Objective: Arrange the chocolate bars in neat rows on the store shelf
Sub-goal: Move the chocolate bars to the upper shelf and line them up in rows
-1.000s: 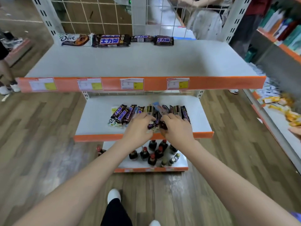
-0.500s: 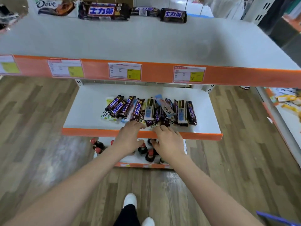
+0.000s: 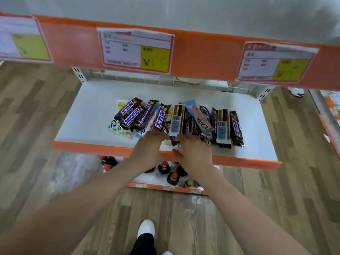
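Just beyond both hands (image 3: 172, 150), chocolate bars (image 3: 176, 120) lie heaped.

Choc bars (image 3: 176, 120) on mid shelf (image 3: 88, 115); bottles (image 3: 173, 178) on shelf below.

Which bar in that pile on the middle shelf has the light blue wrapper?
The Dove bar, lying diagonally on top of the pile just right of centre. Its wrapper is pale blue with white script; the bars around it are dark brown Snickers.
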Demonstrator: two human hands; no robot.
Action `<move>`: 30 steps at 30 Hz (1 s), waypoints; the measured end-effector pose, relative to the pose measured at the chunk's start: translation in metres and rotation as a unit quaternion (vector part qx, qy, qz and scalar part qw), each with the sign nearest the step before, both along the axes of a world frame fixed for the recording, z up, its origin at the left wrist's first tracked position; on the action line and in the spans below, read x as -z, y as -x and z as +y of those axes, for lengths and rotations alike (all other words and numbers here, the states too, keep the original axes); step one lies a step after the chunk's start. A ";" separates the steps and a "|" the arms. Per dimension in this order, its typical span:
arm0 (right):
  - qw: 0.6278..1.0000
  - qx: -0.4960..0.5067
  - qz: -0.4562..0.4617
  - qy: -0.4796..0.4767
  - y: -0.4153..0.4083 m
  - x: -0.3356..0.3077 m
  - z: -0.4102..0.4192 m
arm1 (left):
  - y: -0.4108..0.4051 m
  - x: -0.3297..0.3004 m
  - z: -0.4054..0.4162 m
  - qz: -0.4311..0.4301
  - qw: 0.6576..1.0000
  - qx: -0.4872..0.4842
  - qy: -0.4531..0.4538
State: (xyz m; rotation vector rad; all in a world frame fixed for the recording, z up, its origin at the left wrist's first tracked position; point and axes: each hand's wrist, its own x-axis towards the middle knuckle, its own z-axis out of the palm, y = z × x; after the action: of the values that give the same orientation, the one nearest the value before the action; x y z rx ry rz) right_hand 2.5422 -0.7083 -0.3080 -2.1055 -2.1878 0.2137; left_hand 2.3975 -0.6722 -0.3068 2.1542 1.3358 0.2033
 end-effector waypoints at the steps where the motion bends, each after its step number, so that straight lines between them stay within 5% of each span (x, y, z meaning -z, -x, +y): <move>1: 1.000 -0.005 0.001 -0.016 0.000 0.005 0.004 | 0.000 0.004 0.004 -0.006 1.000 -0.002 -0.002; 19: 0.998 -0.013 -0.005 -0.058 -0.006 0.047 0.041 | -0.011 0.042 0.044 -0.028 0.996 -0.088 -0.010; 30: 0.991 0.038 -0.090 -0.097 0.004 0.059 0.037 | -0.007 0.054 0.041 0.023 0.984 -0.173 -0.024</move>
State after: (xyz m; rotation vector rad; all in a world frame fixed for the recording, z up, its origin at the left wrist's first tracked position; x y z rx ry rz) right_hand 2.5385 -0.6715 -0.3668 -2.1674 -2.1142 -0.1941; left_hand 2.4044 -0.6309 -0.3611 1.9608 1.7445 0.3271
